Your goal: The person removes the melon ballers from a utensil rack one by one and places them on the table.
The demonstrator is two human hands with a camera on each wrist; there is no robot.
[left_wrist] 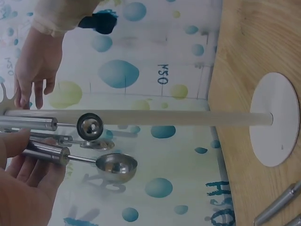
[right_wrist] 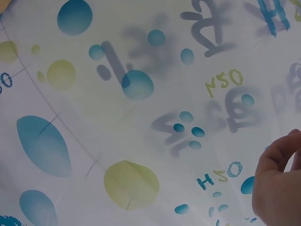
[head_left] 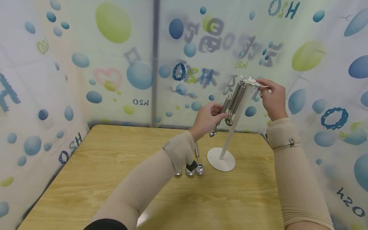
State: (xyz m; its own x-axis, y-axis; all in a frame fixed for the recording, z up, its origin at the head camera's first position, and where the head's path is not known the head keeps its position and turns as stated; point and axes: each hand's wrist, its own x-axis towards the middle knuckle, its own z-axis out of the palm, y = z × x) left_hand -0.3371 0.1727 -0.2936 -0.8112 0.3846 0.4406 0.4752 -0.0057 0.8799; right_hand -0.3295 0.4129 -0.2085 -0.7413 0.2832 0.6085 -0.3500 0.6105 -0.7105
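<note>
In my left hand (head_left: 207,119) is a metal scoop (left_wrist: 116,167), its handle between thumb and fingers and its small round bowl hanging downward. Right beside it, other metal scoops (head_left: 238,95) hang from the top of a white stand (head_left: 221,159), which has a thin pole and a round base. My right hand (head_left: 273,97) pinches an arm of the stand's hooked white top (head_left: 250,80) between thumb and fingers. Only part of the right hand (right_wrist: 280,183) shows at the edge of the right wrist view.
Several more scoops (head_left: 199,168) lie on the wooden table (head_left: 129,153) left of the stand's base, partly behind my left sleeve. Patterned curtains (head_left: 115,80) with coloured dots close off the back and both sides.
</note>
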